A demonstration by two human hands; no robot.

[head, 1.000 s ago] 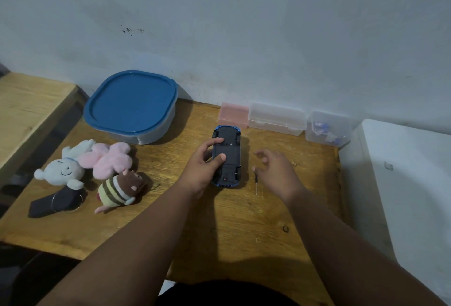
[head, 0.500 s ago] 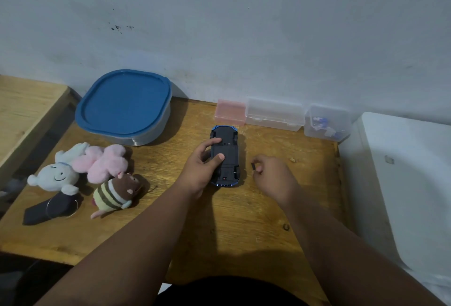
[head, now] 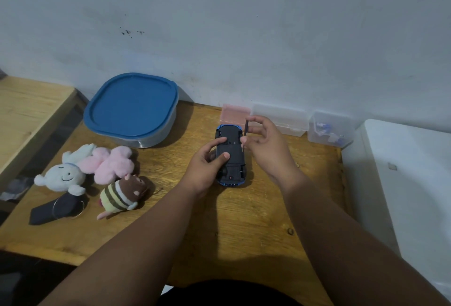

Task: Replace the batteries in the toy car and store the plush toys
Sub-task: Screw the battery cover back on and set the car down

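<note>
My left hand (head: 207, 166) presses the upturned toy car (head: 231, 157) flat on the tabletop (head: 244, 220), thumb and forefinger spread across its black underside. My right hand (head: 264, 144) hovers beside it, fingers pinched on a thin screwdriver (head: 244, 135) held almost upright. The plush toys (head: 97, 174) lie well apart, to my left.

A single wide-angle view from the person's head looks forward and steeply down over the wooden worktop (head: 244, 220), close enough that both forearms enter from the bottom edge at 5 and 7 o'clock. It faces the pale wall (head: 244, 25) at 12 o'clock, which fills the upper half. The worktop's far edge meets that wall mid-frame. Straight edges bow toward the borders. No second view shares the scene.
</note>
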